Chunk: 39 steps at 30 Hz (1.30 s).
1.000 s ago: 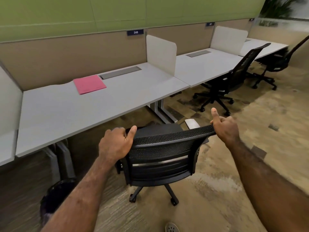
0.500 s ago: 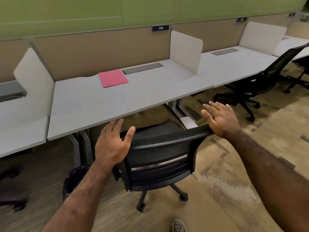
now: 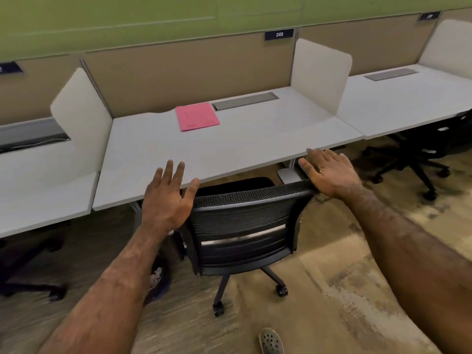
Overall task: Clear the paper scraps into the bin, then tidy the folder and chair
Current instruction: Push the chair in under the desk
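Observation:
A black mesh office chair (image 3: 245, 226) stands at the grey desk (image 3: 229, 154), its seat partly under the desk's front edge. My left hand (image 3: 168, 198) is open, fingers spread, at the left top corner of the chair's backrest. My right hand (image 3: 329, 172) is open too, its palm resting by the right top corner of the backrest. A pink folder (image 3: 196, 116) lies flat near the back of the desk. Beneath my left forearm a dark bin (image 3: 159, 277) stands on the floor with pale scraps inside, mostly hidden.
White dividers (image 3: 320, 75) separate the desk from neighbouring desks on both sides. Another black chair (image 3: 421, 149) stands at the right desk, and a chair base (image 3: 33, 277) shows at the left. A grey shoe (image 3: 270, 342) is on the carpet near me.
Both hands let go of the chair's backrest and opened with fingers spread. The chair has rolled closer in under the desk, and the view has shifted left.

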Motion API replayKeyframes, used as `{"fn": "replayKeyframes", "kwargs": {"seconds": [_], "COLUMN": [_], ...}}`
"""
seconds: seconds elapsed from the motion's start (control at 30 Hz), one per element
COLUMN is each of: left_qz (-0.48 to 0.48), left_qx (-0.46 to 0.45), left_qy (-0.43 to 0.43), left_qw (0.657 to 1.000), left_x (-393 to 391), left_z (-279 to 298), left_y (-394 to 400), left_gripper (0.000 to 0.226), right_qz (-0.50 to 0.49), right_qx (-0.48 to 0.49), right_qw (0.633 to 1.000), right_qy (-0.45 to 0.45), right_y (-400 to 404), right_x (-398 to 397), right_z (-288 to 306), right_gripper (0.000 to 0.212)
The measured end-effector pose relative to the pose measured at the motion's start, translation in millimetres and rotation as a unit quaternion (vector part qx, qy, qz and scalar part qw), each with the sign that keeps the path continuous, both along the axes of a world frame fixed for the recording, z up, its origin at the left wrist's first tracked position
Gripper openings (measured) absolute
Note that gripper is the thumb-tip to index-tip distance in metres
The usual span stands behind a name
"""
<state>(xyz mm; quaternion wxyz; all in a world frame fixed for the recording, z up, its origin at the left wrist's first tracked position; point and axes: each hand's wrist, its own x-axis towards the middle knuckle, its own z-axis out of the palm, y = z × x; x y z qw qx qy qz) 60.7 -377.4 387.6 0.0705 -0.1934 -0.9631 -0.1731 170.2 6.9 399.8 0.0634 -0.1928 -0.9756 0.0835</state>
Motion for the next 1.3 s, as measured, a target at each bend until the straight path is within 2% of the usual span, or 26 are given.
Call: {"fn": "replayKeyframes", "kwargs": {"seconds": [0.47,0.63,0.9,1.3], "left_qz": [0.098,0.118,0.139,0.129], "left_qx": [-0.063,-0.061,-0.068,-0.006], "left_qy": [-0.021,-0.035,-0.058,-0.074], "left_qw": [0.993,0.991,0.986,0.989], "left_x": [-113.0,-139.0,-174.1,-208.1], "left_z": [1.2,0.9,0.4,-2.8], "left_y": [25.2,34.7,38.9,35.3], "left_gripper": [0.087,0.077,0.062,0.057], "right_qz": [0.072,0.087,0.1,0.106], "right_qx": [-0.013,-0.02,-0.015,-0.011], "right_qw": [0.997,0.996,0.995,0.994], "right_qy": [0.001,0.016,0.019,0.016], "right_y": [35.3,45.3,49.0,42.7], "right_x": [-153.9,-194.1,-236.9,-263.4], "right_z": [-5.2,-7.0,-6.7,0.7], "right_gripper": [0.095,0.094,0.095,0.094]}}
